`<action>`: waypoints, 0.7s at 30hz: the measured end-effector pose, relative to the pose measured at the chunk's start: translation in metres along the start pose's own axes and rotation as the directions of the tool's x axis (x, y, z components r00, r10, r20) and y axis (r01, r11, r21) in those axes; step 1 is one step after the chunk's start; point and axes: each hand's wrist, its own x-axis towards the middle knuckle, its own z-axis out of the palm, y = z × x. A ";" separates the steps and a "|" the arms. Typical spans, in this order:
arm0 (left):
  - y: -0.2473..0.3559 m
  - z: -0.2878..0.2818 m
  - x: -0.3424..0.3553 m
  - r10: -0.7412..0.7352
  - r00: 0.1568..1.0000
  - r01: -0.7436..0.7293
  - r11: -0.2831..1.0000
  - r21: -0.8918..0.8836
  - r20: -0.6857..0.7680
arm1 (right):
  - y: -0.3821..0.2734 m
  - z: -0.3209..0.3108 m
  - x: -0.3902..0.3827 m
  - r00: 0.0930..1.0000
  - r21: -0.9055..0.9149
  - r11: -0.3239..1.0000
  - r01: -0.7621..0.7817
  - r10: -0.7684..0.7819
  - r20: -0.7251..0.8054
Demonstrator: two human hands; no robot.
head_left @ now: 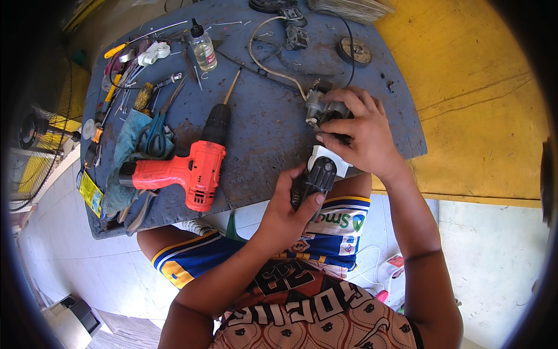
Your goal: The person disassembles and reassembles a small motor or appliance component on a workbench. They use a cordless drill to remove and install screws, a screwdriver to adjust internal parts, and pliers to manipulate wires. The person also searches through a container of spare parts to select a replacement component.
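Note:
At the table's near edge my left hand (pixel 283 212) is closed round a black ribbed plastic part (pixel 323 173). A white plastic piece (pixel 340 167) sits against its far end. Just beyond, my right hand (pixel 366 131) curls its fingers over a small grey and black metal assembly (pixel 315 106), which rests on or just above the table. My palm and fingers hide much of that assembly. A beige cord (pixel 251 49) runs from near it toward dark parts at the back. Left of my hands lies a red cordless drill (pixel 183 174) with a long bit.
Blue scissors (pixel 154 136) lie on a teal cloth (pixel 125 157), among screwdrivers and loose tools at the left. A clear dropper bottle (pixel 203 51) stands at the back. A round metal disc (pixel 354 52) is far right on the worn blue table (pixel 261 125). A fan (pixel 35 134) stands left.

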 end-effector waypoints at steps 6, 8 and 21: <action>0.004 -0.003 0.000 0.037 0.999 -0.036 0.998 0.047 -0.020 | -0.007 0.004 0.000 0.995 0.016 0.997 -0.069 0.070 -0.074; 0.006 -0.005 0.001 -0.005 1.000 0.005 1.000 0.005 -0.017 | -0.006 0.006 0.003 0.988 0.122 0.986 -0.116 0.127 -0.083; 0.005 -0.001 0.000 0.163 0.983 -0.125 0.933 0.338 -0.088 | -0.011 0.002 0.013 0.962 0.198 0.948 -0.249 0.265 -0.059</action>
